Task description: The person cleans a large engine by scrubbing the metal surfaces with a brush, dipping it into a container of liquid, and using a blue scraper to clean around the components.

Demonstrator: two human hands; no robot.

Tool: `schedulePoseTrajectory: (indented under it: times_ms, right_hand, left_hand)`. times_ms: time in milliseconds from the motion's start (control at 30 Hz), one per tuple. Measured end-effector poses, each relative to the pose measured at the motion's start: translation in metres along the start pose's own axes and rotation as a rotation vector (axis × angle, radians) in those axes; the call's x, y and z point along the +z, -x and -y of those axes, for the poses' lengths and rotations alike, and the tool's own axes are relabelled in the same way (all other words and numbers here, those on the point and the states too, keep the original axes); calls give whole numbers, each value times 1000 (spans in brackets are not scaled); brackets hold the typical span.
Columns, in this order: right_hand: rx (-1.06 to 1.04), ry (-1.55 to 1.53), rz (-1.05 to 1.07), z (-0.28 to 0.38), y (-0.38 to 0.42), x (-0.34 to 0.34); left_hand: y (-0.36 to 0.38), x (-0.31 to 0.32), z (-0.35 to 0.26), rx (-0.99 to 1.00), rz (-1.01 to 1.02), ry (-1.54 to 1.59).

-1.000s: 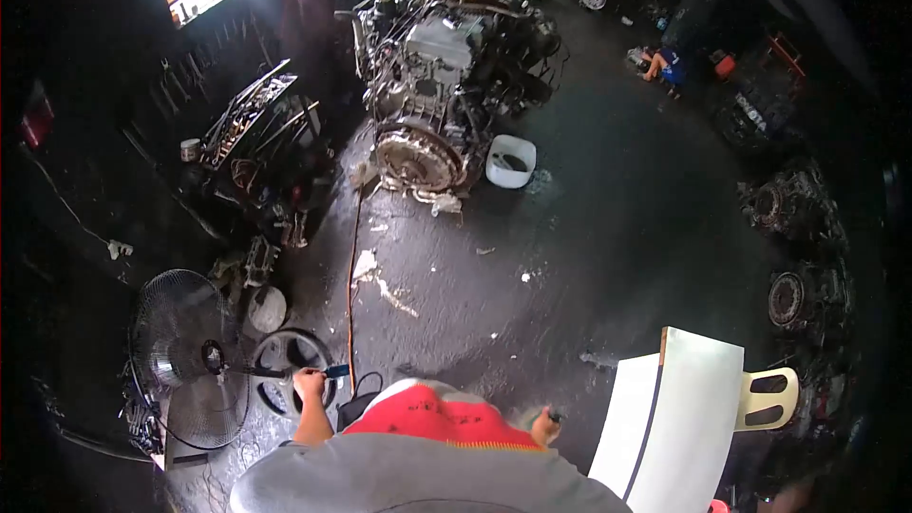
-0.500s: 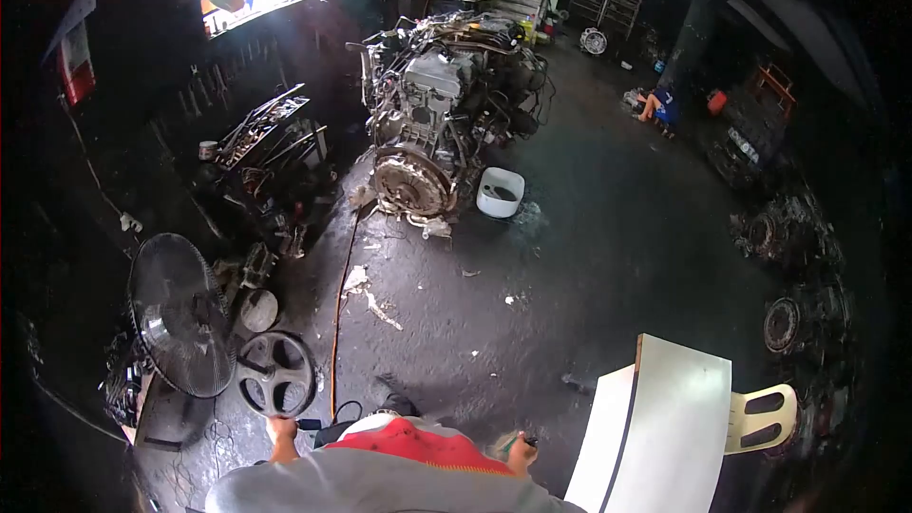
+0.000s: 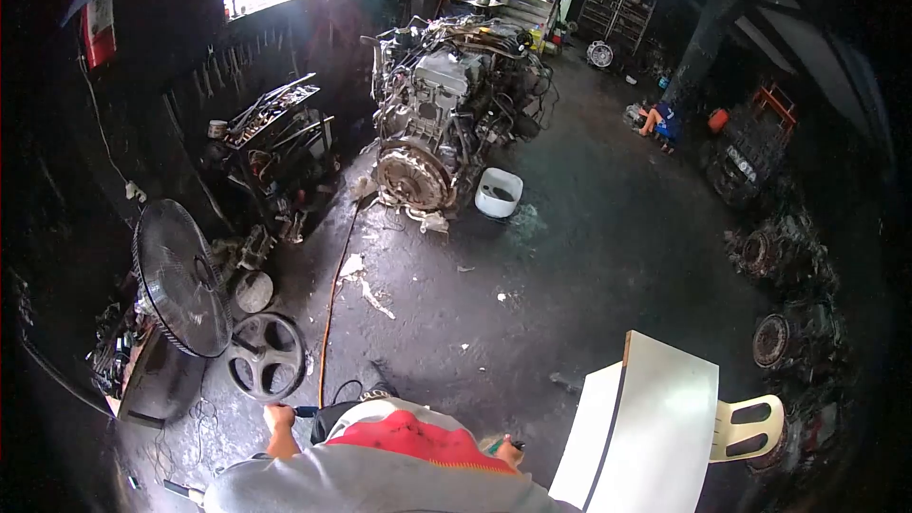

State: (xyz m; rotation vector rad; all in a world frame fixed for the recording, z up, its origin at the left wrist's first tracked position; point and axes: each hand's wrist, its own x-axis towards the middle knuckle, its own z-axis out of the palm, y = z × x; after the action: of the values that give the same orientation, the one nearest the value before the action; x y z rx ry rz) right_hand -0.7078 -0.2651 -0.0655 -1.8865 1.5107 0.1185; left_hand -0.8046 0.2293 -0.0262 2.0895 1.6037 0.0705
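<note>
My left hand [image 3: 277, 417], at the lower left by my body, is closed around a dark, bluish handle-like thing [image 3: 306, 411]. Just beyond it lies a grey four-spoke wheel [image 3: 266, 356] on the floor. On the other side of my body, my right hand [image 3: 511, 453] is closed on a small dark thing with a green part [image 3: 493, 446], its kind too small to make out. A white tabletop [image 3: 655, 418] stands to the right of that hand.
Ahead stands a large engine [image 3: 442, 85], with a white tub [image 3: 499, 193] beside it. A standing fan [image 3: 182, 275] is at left, near a rack of tools [image 3: 271, 114]. An orange hose [image 3: 330, 332] crosses the floor. Another person [image 3: 660, 123] crouches far right; a plastic chair [image 3: 750, 427] adjoins the table.
My view has shifted slightly, so the window and tool rack sit further right and the fan and table higher or further left. Both hands stay closed close to my body.
</note>
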Motion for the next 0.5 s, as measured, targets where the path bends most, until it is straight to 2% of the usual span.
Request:
schedulePoseTrajectory:
  times_ms: [67,200,300,400,467,500]
  right_hand:
    - [-4,-60,4,-13,-20,12]
    - [-37,-112,-63,-20,-43,34]
    - [20,-90,-40,-18,-41,39]
    - [-92,-162,-139,-20,-32,37]
    - [84,-104,31,-12,-26,30]
    - [82,-100,35,-16,-32,33]
  left_hand:
    - [19,-23,-21,-12,50,32]
    - [9,-13,-6,-12,58,-15]
    - [4,-19,-10,-3,80,-109]
    - [1,-30,-10,-9,121,-71]
    - [-1,-33,-12,-8,108,-46]
    - [3,-39,-18,-20,109,-19]
